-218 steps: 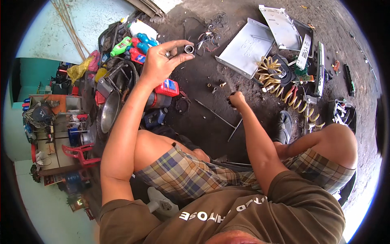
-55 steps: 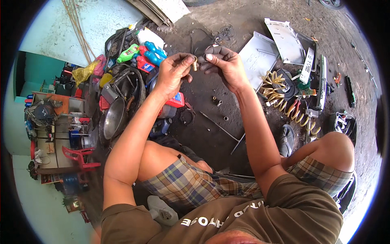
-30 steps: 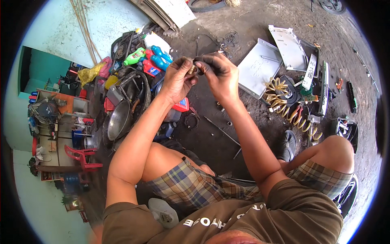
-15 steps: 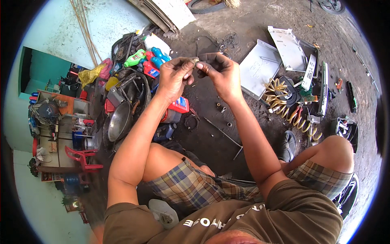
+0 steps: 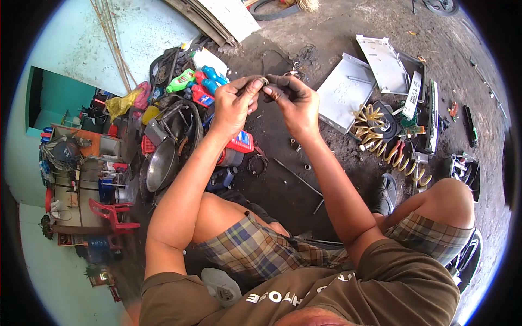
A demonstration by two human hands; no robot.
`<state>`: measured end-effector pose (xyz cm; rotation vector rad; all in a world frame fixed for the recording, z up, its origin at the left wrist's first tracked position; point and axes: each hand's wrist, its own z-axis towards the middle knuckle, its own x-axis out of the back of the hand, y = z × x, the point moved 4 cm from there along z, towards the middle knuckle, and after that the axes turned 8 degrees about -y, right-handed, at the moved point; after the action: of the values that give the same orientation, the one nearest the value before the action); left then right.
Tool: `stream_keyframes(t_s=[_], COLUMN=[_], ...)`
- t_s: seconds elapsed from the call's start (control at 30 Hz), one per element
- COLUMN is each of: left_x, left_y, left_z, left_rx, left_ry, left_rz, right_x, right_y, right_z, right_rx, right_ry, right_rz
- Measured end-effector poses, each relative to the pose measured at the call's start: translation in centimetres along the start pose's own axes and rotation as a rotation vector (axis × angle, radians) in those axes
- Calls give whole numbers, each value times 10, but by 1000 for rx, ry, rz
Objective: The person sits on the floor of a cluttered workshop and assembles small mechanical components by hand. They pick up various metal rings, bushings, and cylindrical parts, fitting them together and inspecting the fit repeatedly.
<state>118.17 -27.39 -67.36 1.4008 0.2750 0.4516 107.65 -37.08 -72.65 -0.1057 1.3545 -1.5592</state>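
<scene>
Both arms reach forward and my hands meet over the dark floor. Between my fingertips is a small round metal part (image 5: 265, 81), ring-like in outline; its exact kind is too small to make out. My left hand (image 5: 237, 101) pinches it between thumb and fingers from the left. From the right, my right hand (image 5: 295, 98) is closed on the same part, thumb below and fingers curled above. The fingertips of both hands look blackened. Beneath them on the floor lie a few small metal sockets (image 5: 308, 167) and a long thin T-handled rod (image 5: 296, 176).
At left stand bottles (image 5: 181, 81), a metal pan (image 5: 161, 164) and a red plastic chair (image 5: 113, 213). On the right lie a grey metal panel (image 5: 346, 92), a coiled yellow hose (image 5: 402, 164) and an open toolbox (image 5: 465, 174). My knees flank the work area.
The small metal part has turned slightly between my fingertips, and the fingers of my right hand have shifted around it. Both hands stay in nearly the same place.
</scene>
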Motion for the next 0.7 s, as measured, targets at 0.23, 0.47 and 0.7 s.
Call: stream_keyframes(t_s=[0.23,0.47,0.7], left_x=[-5,-7,-8], left_y=[-1,4,6], left_z=[-1,0,-2], left_rx=[1,13,56], left_ry=[43,-2,-40], left_rz=[76,66,64], right_x=[0,3,9], right_y=[-4,-8,-1], right_z=[-1,2,4], right_rx=[-6,-10,-16], right_ry=[25,20,20], right_rz=[-120,-24,33])
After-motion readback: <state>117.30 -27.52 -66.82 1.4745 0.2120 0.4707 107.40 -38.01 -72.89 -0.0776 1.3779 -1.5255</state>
